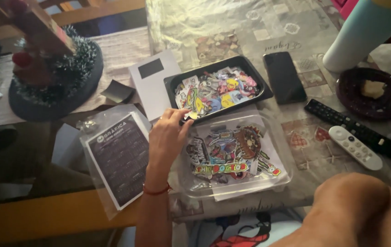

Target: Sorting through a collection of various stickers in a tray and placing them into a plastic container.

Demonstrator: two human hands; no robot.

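Pinched between our left hand's [168, 135] fingertips is a small sticker [191, 115], lifted at the near rim of the black tray [175, 82]. Our right hand is out of sight. Just below the grip, loose stickers on the clear sleeve [236, 155] could scatter if our wrist brushes them.

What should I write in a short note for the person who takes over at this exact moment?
Left hand: at the near corner of the shallow black plastic tray, fingertips pinching a small sticker.
Right hand: not clearly in view.
The tray holds a pile of colourful cut-out stickers. In front of it, a clear plastic bag holds larger stickers.
Done: many stickers lie in the tray.
Left: the bagged stickers are outside the tray.
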